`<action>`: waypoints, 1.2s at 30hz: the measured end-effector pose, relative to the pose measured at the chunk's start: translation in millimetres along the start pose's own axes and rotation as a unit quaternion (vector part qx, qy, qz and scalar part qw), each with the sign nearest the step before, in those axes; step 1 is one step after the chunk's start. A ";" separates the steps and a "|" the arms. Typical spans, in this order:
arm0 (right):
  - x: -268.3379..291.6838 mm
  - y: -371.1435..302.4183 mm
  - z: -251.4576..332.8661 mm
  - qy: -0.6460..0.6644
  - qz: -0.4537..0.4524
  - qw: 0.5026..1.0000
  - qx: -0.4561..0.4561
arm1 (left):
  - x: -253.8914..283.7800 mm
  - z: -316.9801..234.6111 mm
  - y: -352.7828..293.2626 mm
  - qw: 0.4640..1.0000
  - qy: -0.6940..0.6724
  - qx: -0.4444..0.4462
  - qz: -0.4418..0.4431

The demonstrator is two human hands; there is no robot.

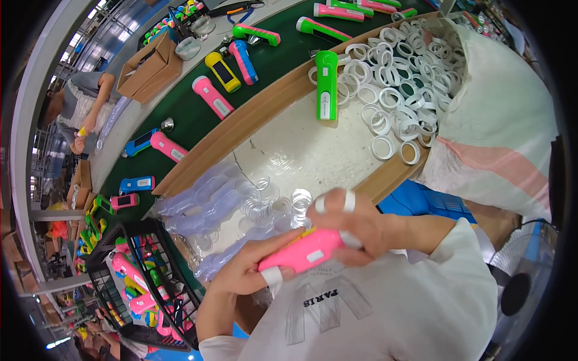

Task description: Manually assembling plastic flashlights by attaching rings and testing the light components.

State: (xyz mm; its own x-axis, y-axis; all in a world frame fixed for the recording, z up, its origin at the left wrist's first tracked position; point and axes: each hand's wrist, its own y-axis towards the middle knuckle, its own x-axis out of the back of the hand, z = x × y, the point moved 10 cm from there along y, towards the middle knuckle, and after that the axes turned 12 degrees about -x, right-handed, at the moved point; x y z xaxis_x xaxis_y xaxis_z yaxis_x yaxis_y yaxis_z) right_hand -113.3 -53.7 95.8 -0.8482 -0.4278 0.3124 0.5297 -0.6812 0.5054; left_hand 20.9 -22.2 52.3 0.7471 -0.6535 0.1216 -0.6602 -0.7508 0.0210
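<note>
A pink flashlight with a white switch and a bit of yellow on its far side lies across in front of my chest. My left hand is wrapped round its body, white tape on one finger. At the flashlight's right end, my right hand has its fingers curled over the head, slightly blurred. Taped fingers partly cover a whitish piece there, so I cannot make out its shape. Just beyond my hands stand stacked clear discs. Farther off, a green flashlight rests near many white rings.
Clear plastic sleeves lie left of the discs. A cardboard strip edges the work surface beside a green belt carrying flashlights. A black crate of flashlights stands left, a white sack right. Another person works across the belt.
</note>
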 end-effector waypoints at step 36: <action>29.7 -4.1 -103.9 0.078 -0.040 0.975 -0.204 | 15.5 37.1 51.2 0.987 0.054 -0.005 -0.153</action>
State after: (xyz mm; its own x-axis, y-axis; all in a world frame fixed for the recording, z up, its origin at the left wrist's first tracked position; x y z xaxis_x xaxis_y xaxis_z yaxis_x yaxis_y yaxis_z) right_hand -140.3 -125.4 19.4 -0.8929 -0.4272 0.1421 0.4460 -0.8823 0.1504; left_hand 1.6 -74.4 18.5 0.8994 -0.3815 0.2133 -0.4058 -0.9101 0.0835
